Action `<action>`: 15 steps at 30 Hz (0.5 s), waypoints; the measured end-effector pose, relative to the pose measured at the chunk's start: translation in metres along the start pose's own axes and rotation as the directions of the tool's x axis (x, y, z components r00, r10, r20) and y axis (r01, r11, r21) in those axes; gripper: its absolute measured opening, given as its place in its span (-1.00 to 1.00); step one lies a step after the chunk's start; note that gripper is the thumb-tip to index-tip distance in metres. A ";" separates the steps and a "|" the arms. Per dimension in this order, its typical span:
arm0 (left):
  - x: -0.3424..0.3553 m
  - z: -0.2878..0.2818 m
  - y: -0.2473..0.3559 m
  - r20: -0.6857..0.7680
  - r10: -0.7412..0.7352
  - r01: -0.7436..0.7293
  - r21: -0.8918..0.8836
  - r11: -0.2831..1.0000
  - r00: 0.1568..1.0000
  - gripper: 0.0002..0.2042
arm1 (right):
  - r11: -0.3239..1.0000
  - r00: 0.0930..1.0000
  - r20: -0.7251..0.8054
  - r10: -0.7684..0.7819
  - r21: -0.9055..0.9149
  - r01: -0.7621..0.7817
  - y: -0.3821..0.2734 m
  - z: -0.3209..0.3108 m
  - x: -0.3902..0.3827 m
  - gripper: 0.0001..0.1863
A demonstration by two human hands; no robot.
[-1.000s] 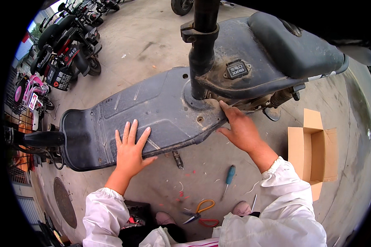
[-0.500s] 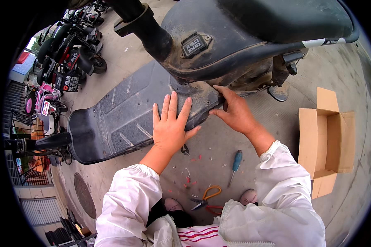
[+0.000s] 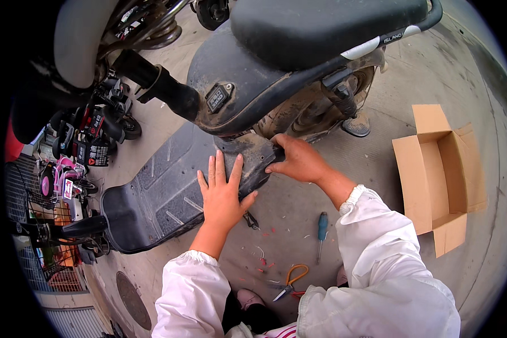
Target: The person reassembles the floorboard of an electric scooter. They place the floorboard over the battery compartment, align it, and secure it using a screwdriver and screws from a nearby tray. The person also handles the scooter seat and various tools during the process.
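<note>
My left hand [image 3: 222, 200] lies open with fingers spread on the rear part of the grey scooter footboard [image 3: 166, 183]. My right hand [image 3: 296, 160] grips the footboard's rear outer corner, thumb and forefinger on the edge. Just above both hands rises the dusty scooter body, with a small black socket cover [image 3: 219, 97] and a black seat [image 3: 321, 25]. A blue-handled screwdriver [image 3: 322, 225] and orange-handled scissors [image 3: 296, 273] lie on the ground below the footboard.
An open cardboard box [image 3: 442, 174] sits at the right. Several parked scooters [image 3: 98, 132] and a pink bike [image 3: 66, 172] stand at the left. A round metal cover [image 3: 133, 299] is set in the concrete at lower left. Small red scraps lie on the ground.
My left hand has slid rightward along the footboard toward my right hand, which still holds the corner. The camera's view has shifted, showing more of the seat and rear wheel.
</note>
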State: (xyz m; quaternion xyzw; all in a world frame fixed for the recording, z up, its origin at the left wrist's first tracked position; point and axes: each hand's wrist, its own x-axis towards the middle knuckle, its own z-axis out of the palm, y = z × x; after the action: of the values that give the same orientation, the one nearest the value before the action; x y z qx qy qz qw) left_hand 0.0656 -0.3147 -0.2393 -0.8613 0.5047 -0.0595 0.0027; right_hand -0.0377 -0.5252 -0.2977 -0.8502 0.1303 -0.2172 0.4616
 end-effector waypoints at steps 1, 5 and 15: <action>0.000 0.002 0.000 0.010 0.013 -0.013 0.006 1.000 1.000 -0.07 | 1.000 1.000 0.019 -0.001 -0.015 0.001 0.004 -0.001 0.002 -0.38; -0.001 0.008 -0.001 -0.024 0.018 -0.017 0.029 0.999 1.000 -0.10 | 0.999 0.998 0.067 0.007 0.031 -0.009 0.015 0.002 0.002 -0.40; 0.014 0.005 0.011 -0.217 0.199 -0.213 -0.040 0.976 0.956 -0.55 | 0.980 0.996 0.070 -0.047 0.194 0.032 0.030 0.006 -0.003 -0.52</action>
State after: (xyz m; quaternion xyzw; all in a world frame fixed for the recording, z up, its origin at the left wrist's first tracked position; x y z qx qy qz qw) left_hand 0.0628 -0.3327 -0.2434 -0.7924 0.5908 -0.1344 -0.0717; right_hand -0.0378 -0.5360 -0.3262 -0.8112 0.0745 -0.2064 0.5420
